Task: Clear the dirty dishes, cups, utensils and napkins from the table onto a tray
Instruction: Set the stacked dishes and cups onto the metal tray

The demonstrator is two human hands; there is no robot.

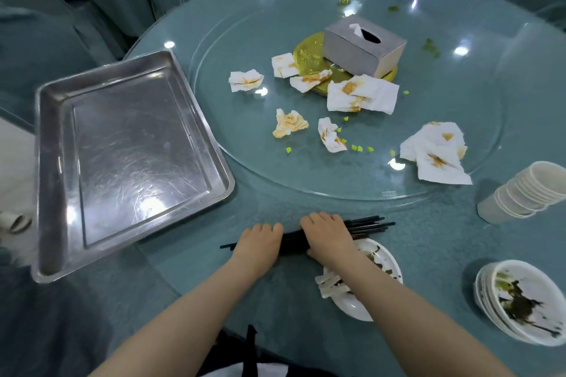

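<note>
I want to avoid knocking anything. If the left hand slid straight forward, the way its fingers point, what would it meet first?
Probably the rim of the glass turntable, beyond the chopsticks that the left hand grips. The tablecloth between looks free; depth is unclear.

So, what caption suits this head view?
Both hands gather black chopsticks beside an empty steel tray.

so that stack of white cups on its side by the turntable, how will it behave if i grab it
The stack of cups lies on its side, so it may roll when nudged. The cups look thin and probably light. They are only nested, so gripping one end could pull the stack apart.
</note>
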